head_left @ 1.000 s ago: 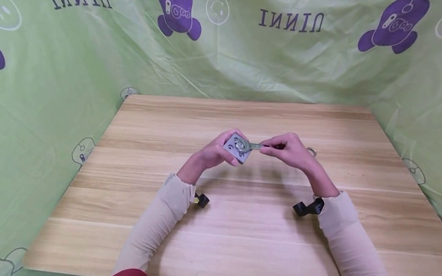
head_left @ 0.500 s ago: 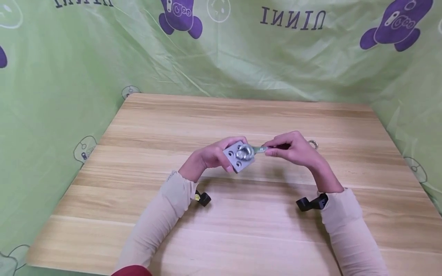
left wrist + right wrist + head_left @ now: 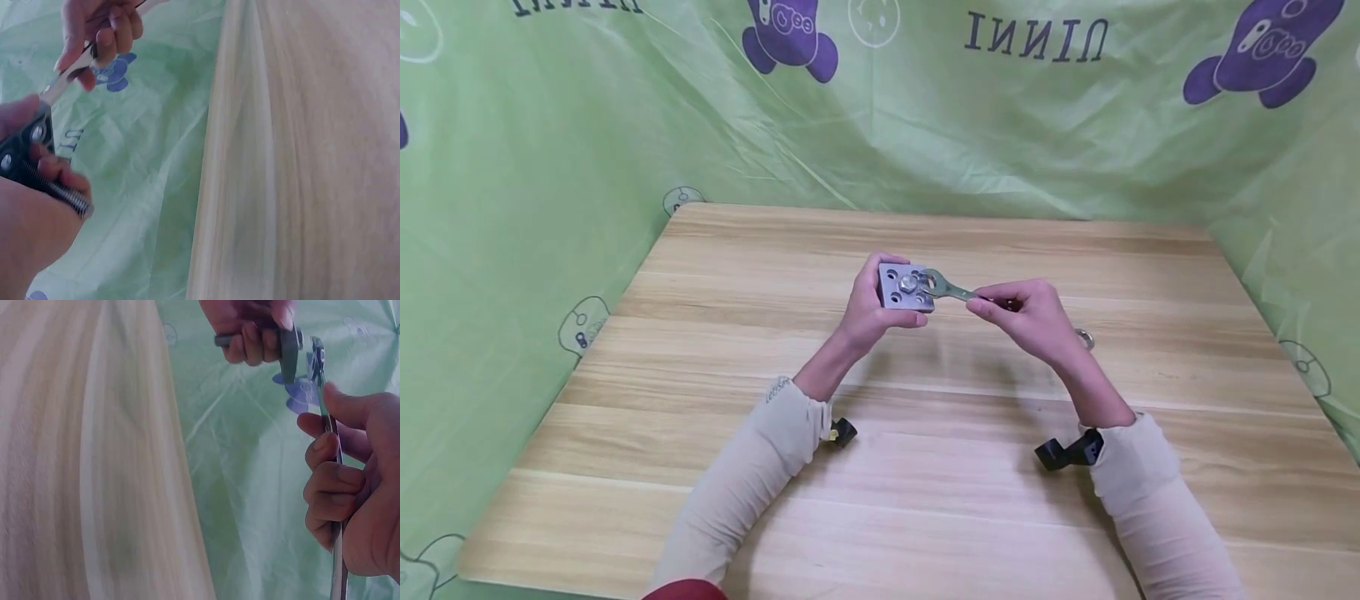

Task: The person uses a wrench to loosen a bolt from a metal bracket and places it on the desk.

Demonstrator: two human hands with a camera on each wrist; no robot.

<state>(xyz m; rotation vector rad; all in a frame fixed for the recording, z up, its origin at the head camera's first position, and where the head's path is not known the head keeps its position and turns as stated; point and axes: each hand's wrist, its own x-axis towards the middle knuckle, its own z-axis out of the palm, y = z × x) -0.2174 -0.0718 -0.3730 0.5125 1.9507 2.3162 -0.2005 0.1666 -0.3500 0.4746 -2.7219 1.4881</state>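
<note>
In the head view my left hand (image 3: 868,308) grips a square grey metal plate (image 3: 888,286) with several holes. A hex bolt (image 3: 908,284) goes through its middle, head facing up. The left wrist view shows the bolt's threaded shank (image 3: 62,189) sticking out behind, with fingers around it. My right hand (image 3: 1026,321) holds a combination wrench (image 3: 955,291) by its shank, thumb along it. In the right wrist view a gap separates the wrench's head (image 3: 317,357) from the bolt head (image 3: 299,339). The wrench's ring end (image 3: 1084,338) shows beyond my right wrist.
Both hands are above a wooden table (image 3: 925,500). Green printed cloth (image 3: 1000,125) hangs behind and at the sides. Black wrist devices (image 3: 1067,452) stick out from both cuffs.
The wrench was over the bolt head a second ago and is now off it. My left hand has raised and turned the plate; the bolt head shows plainly. The right hand has shifted slightly.
</note>
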